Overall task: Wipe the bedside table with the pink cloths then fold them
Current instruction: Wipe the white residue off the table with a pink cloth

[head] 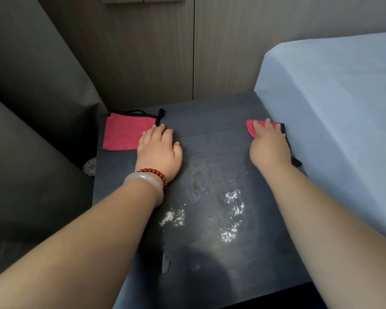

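The dark bedside table point(210, 139) carries white powder point(232, 210) and smears near its middle and front. A pink cloth with black trim point(123, 134) lies flat at the table's back left corner. My left hand point(158, 150) rests flat on the table beside that cloth's right edge, fingers spread, touching or just overlapping its corner. A second pink cloth point(252, 128) sits at the back right, mostly covered by my right hand point(269, 146), which presses down on it; its black trim trails toward the bed.
A bed with a pale blue sheet point(332, 108) borders the table's right side. A dark upholstered surface point(31, 130) stands to the left, and a wood-panel wall point(165, 52) behind. A small round pale object point(90, 167) lies in the gap left of the table.
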